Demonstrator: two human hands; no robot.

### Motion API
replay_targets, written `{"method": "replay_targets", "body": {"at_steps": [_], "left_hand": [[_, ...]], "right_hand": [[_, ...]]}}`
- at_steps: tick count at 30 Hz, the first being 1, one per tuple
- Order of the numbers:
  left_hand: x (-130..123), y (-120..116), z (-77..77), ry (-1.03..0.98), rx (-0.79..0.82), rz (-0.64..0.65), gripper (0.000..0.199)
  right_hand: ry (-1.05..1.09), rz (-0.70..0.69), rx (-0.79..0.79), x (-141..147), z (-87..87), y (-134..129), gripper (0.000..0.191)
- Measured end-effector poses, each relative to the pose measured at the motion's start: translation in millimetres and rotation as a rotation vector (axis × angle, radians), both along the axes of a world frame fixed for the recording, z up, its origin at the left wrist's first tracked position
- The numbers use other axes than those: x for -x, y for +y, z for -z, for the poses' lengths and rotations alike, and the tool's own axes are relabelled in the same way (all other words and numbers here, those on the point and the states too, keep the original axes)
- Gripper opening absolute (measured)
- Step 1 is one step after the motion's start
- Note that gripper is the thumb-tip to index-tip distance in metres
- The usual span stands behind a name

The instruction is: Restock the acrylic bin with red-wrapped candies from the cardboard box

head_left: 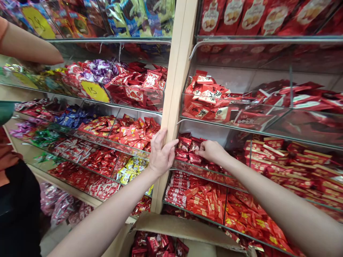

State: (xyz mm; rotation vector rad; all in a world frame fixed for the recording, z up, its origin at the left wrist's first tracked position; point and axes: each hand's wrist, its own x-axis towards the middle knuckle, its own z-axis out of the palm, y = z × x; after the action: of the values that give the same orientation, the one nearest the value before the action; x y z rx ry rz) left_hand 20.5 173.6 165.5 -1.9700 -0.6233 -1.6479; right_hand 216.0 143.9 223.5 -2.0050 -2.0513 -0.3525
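My left hand (161, 151) lies against the upright wooden post (175, 82) between the two shelf sections, its fingers stretched out and nothing in them. On the right, my right hand (210, 150) reaches into a clear-fronted bin. Its fingers are closed in a pinch at the dark red candy packets (184, 143), which are small, shiny and piled behind the clear front. The fingertips are partly hidden among the packets. Below my arms, an open cardboard box (182, 228) holds more dark red packets (154, 244) of a similar look.
Clear shelf edges (107, 103) run across both sections, with divided bins of wrapped candy. Yellow price tags (95, 91) hang at the left. Another person's arm (29, 44) reaches into the left shelves, and their dark apron (20, 210) shows at the lower left.
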Motion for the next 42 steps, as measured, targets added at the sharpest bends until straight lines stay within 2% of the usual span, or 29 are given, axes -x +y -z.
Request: {"method": "replay_targets", "body": {"at_steps": [8,11,15,22,25,28,32,39,42], "left_hand": [[-0.4,-0.7,-0.8,-0.009,-0.015,0.001,0.039],[-0.5,-0.8,-0.8,-0.009,-0.014,0.002,0.039],[-0.7,-0.7,-0.6,-0.013,-0.014,-0.006,0.039],[-0.4,-0.5,-0.5,-0.005,0.003,-0.015,0.039],[-0.4,-0.8,-0.8,-0.008,0.002,-0.01,0.039],[-0.5,-1.1,-0.9,-0.007,-0.005,-0.003,0.038],[-0.6,-1.0,-0.4,-0.012,-0.002,-0.001,0.037],[0.1,-1.3,-0.7,-0.004,-0.002,-0.012,0.036],[0.4,-1.2,-1.1,-0.003,-0.007,-0.006,0.036]], "right_hand": [[-0.002,-0.047,0.056,-6.5,-11.4,-7.7,0.014],[-0.029,-0.022,0.017,-9.6,-11.3,-5.9,0.014],[-0.013,-0.03,-0.034,-8.2,-7.7,1.4,0.026],[-0.04,-0.142,-0.07,-2.4,-6.2,4.4,0.019],[-0.052,-0.151,-0.037,-4.1,-10.3,4.9,0.019],[-0.047,-0.144,-0.068,-2.4,-14.7,8.4,0.02],[-0.019,-0.18,-0.108,6.9,-17.5,19.8,0.027],[0.115,-0.17,-0.019,19.1,-19.9,37.6,0.015],[0.152,-0.216,-0.018,17.3,-19.2,38.0,0.015]]}}
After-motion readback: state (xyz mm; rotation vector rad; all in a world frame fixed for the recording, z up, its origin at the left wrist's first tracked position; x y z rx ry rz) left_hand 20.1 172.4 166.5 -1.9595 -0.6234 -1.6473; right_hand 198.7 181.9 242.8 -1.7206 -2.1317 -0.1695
